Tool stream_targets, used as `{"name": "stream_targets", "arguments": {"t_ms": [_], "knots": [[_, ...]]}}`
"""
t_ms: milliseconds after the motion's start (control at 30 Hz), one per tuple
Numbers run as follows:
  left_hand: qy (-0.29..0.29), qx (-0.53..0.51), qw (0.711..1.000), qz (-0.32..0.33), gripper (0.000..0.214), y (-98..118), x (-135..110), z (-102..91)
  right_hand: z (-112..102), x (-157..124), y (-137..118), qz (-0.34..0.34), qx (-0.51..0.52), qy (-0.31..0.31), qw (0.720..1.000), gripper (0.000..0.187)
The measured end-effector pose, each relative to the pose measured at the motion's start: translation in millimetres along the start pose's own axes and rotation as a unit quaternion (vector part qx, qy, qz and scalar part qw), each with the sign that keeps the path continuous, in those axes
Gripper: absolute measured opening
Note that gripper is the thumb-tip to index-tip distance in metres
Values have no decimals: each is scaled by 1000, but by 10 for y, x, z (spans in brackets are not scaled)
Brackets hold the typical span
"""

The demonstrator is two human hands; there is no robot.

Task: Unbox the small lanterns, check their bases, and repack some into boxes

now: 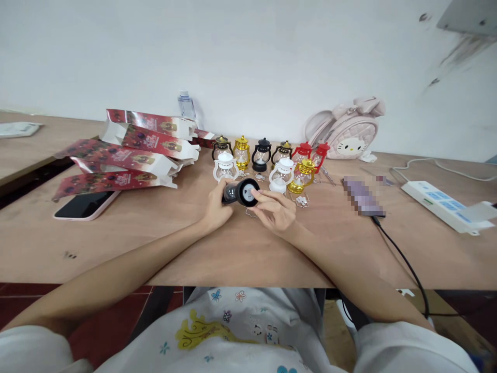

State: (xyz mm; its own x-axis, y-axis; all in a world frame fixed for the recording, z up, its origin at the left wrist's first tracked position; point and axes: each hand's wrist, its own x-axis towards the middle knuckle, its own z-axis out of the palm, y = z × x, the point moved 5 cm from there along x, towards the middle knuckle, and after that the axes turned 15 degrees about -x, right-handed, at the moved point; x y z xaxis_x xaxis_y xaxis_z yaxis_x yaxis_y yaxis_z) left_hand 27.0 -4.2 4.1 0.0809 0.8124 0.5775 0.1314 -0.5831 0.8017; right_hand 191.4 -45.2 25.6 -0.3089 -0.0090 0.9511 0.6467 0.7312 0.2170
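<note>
My left hand (218, 206) is wrapped around a small black toy lantern (232, 192), tipped on its side so that its round base faces me. Inside the black base rim shows a pale round insert (247, 194) with dark marks. The fingers of my right hand (277, 211) are pinched together at the base's right edge, and their tips touch the insert. Just beyond my hands stand a white lantern (225, 168), another white lantern (282, 175) and a gold lantern (303, 177), all upright.
Behind are more lanterns, including a black one (262, 155) and a red one (302, 152). Red printed boxes (135, 153) pile up at left above a phone (86, 205). A pixelated phone (361, 197), power strip (446, 206), pink bag (351, 134) and bottle (187, 106) lie around.
</note>
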Motion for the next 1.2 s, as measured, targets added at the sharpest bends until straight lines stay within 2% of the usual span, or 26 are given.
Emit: {"name": "stream_targets", "arguments": {"t_ms": [133,500,767,967,1200], "knots": [[0,3,1000,11,34,16,1,-6,-17,42,-17,-1,-24,-2,1000,22],[4,16,1000,12,35,39,4,-19,-5,24,-15,10,-33,-25,999,12],[-1,19,1000,13,35,40,-4,-15,1,19,-7,12,-15,-34,999,22],[6,25,1000,11,34,69,-10,9,6,21,37,62,35,-20,997,37],[-9,19,1000,-18,34,92,-10,44,-12,41,70,106,47,-16,993,35]]}}
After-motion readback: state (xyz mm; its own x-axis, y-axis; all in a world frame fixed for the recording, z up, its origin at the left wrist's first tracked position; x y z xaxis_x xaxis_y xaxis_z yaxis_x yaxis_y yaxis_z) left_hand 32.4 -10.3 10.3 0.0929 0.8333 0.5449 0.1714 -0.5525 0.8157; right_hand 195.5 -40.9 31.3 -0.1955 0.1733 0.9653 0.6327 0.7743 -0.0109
